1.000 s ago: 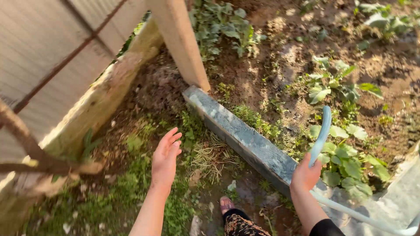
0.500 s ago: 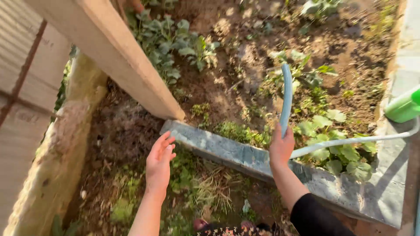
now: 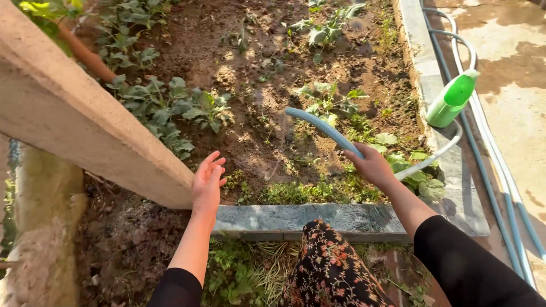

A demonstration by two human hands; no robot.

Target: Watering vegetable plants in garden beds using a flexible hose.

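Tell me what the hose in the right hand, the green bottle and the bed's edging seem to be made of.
Hose: looks like flexible plastic or rubber, smooth pale blue, bending in the right hand. Green bottle: glossy plastic, seemingly. Edging: probably stone or concrete, grey, mottled and flat-faced.

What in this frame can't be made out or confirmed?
- Hose mouth, head view: faces away, so any water flow is unclear.
- Right hand fingers: wrapped under the hose, hidden.
- Green spray bottle: its base sits behind the stone edging.
- Left hand: open, touching nothing.
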